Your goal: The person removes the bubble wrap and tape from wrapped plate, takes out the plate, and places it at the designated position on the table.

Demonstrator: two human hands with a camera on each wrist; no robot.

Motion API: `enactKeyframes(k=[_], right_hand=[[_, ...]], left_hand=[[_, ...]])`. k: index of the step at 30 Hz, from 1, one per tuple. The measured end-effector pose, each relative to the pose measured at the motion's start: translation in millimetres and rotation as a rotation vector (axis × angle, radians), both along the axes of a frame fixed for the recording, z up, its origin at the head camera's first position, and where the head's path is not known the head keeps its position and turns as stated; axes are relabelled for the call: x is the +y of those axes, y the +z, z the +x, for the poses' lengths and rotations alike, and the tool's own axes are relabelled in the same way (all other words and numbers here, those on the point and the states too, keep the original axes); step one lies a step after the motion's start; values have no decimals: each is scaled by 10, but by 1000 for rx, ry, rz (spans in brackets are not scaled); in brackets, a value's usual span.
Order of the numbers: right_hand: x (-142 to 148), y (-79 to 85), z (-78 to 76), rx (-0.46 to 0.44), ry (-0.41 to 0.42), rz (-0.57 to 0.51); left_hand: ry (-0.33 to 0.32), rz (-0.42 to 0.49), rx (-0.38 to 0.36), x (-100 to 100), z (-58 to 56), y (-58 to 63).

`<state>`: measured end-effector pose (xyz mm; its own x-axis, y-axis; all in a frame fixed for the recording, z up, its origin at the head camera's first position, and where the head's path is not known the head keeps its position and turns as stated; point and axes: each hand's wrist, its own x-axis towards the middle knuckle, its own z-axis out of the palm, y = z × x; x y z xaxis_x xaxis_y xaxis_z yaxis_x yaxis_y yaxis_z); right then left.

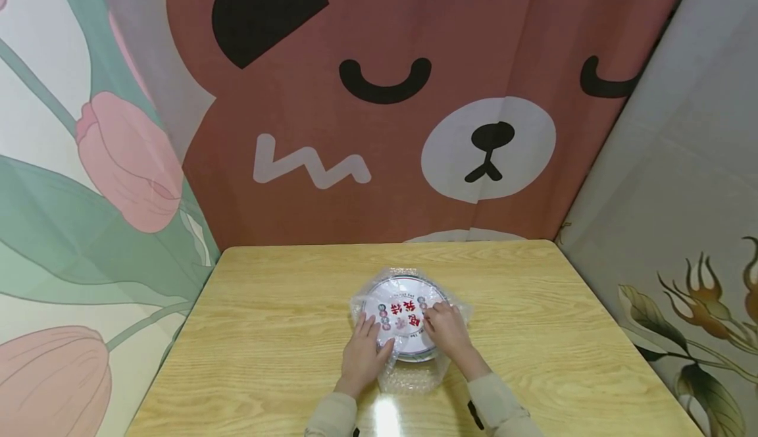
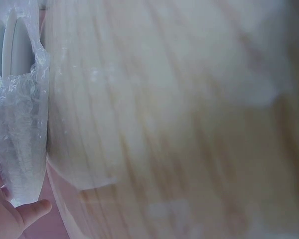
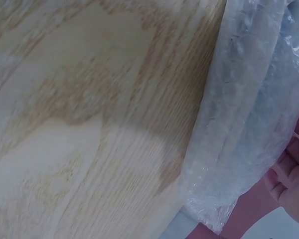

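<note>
On bubble wrap [image 1: 408, 382], left hand [image 1: 363, 356] spread, right hand [image 1: 448, 332] curled

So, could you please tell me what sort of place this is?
Probably a makeshift indoor workspace: a wood-grain table stands before a bear-print backdrop, with what looks like a tulip-print hanging to one side.

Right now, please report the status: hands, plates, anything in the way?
Left hand resting on plates, left side. Right hand curled at right side, grip unclear. Plates stacked; bubble wrap around them, possibly in the way.
</note>
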<state>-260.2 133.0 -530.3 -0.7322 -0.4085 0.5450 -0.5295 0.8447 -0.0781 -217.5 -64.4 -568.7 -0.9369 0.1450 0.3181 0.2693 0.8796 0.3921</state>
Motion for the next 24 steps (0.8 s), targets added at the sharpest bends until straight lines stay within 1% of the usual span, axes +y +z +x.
enactKeyframes(k=[10, 17, 24], right_hand=[[59, -12, 28, 4, 2, -28], [97, -28, 53, 35, 1, -44], [146, -34, 75, 6, -16, -39]], left_hand=[[-3, 3, 10, -2, -1, -7], [1, 3, -7, -2, 2, -1], [0, 6, -19, -1, 2, 10]])
